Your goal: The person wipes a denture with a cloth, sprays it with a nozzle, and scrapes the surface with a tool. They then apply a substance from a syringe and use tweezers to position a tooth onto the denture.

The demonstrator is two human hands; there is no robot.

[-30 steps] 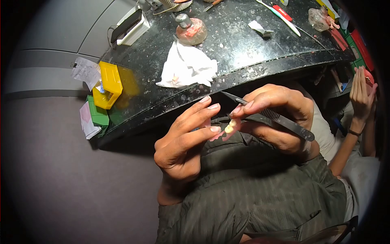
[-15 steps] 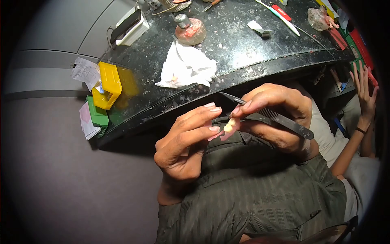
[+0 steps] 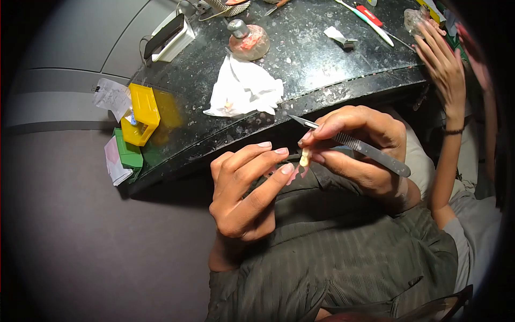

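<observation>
A small pink wax piece with pale teeth [image 3: 303,159] is pinched between the fingertips of the left hand [image 3: 244,193]. A metal carving knife [image 3: 351,146] is clamped in the right hand [image 3: 362,150], just at three o'clock of the piece, below the dark surface [image 3: 322,64].

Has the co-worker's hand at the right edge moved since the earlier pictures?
Yes. The co-worker's hand has gone up and left: earlier it hung below the black worktop edge, and now it reaches over the worktop's right end.
</observation>
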